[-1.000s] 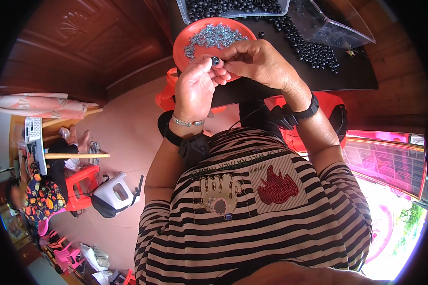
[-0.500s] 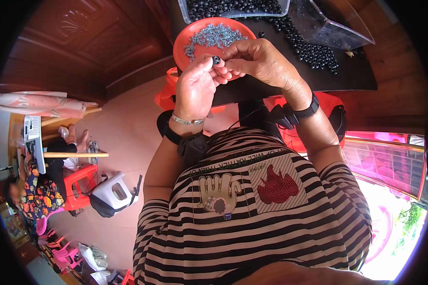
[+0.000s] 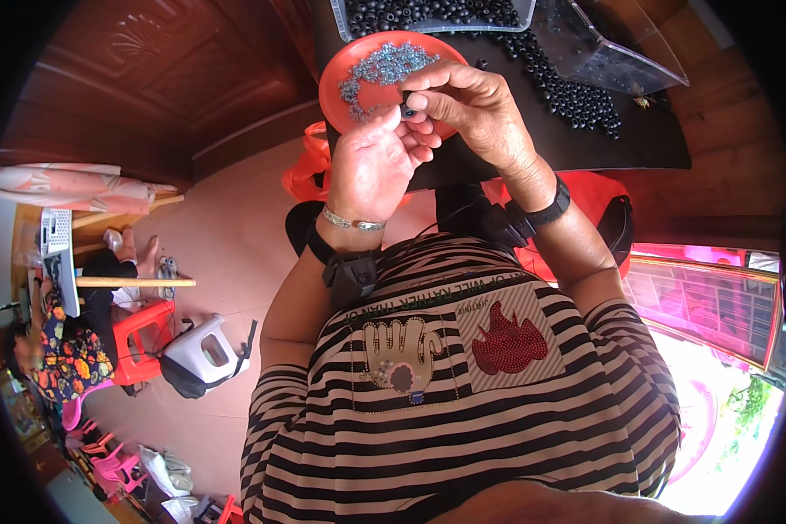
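Observation:
Over the near edge of a red plate (image 3: pixel 330 87), my two hands meet around a small black bead-like piece (image 3: pixel 409 113). My left hand (image 3: pixel 371 175) is turned palm up with its fingers curled, its thumb and fingertips against the piece. From the right, my right hand (image 3: pixel 491 118) pinches the same piece between thumb and forefinger. Small silvery-blue bits (image 3: pixel 384 65) lie heaped on the plate; I cannot make out their kind. Whether one of them is between my fingers is hidden.
Behind the plate stands a clear tub (image 3: pixel 526 19) of black beads. Loose black beads (image 3: pixel 576 103) spread across the dark table (image 3: pixel 655 144) beside a tilted clear box (image 3: pixel 616 52). A red plastic bag (image 3: pixel 310 166) hangs below the edge. Another person (image 3: pixel 74 349) sits at far left.
My right hand's thumb and forefinger have come up onto the black piece, which sat in my left fingers before. The piece has shifted slightly right.

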A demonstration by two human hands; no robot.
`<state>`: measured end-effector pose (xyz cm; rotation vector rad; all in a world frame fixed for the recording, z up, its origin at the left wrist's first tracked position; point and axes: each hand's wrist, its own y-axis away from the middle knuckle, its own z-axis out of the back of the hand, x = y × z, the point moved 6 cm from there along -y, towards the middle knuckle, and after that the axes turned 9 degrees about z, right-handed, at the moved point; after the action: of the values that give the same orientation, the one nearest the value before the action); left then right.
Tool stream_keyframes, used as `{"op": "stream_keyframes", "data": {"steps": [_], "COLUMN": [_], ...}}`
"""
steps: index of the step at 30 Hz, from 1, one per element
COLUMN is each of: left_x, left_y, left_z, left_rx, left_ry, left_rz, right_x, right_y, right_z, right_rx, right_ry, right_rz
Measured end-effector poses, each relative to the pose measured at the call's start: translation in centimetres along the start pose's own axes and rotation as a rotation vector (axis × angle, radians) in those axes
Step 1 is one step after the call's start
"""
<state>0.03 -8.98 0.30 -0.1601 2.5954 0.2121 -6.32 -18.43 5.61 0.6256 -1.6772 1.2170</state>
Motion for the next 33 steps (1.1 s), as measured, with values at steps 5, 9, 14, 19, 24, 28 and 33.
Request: {"op": "stream_keyframes", "data": {"steps": [5, 9, 14, 19, 24, 28, 33], "left_x": [0.1, 0.0, -0.2, -0.2, -0.3, 0.0, 0.4], "left_y": [0.0, 0.0, 0.2, 0.4, 0.4, 0.5, 0.4], "left_z": [0.6, 1.0, 0.0, 0.0, -0.3, -0.4, -0.2], "left_rx": [-0.063, -0.081, -0.125, -0.161, -0.115, -0.104, -0.113], "left_ry": [-0.018, -0.033, -0.015, -0.036, -0.161, -0.179, -0.144], "left_rz": [-0.008, -0.014, -0.019, -0.051, -0.055, -0.022, -0.013], "right_x": [0.2, 0.9, 1.3, 1.8, 1.6, 1.7, 3.3], "right_y": [0.3, 0.5, 1.2, 1.6, 1.6, 1.6, 2.0], "right_z": [-0.3, -0.4, -0.2, -0.2, 0.2, 0.4, -0.4], "right_rx": [-0.011, 0.019, 0.016, 0.007, -0.022, -0.008, 0.08], "right_ry": [0.061, 0.224, 0.485, 0.571, 0.555, 0.549, 0.735], "right_rz": [-0.002, 0.16, 0.326, 0.344, 0.297, 0.244, 0.538]}}
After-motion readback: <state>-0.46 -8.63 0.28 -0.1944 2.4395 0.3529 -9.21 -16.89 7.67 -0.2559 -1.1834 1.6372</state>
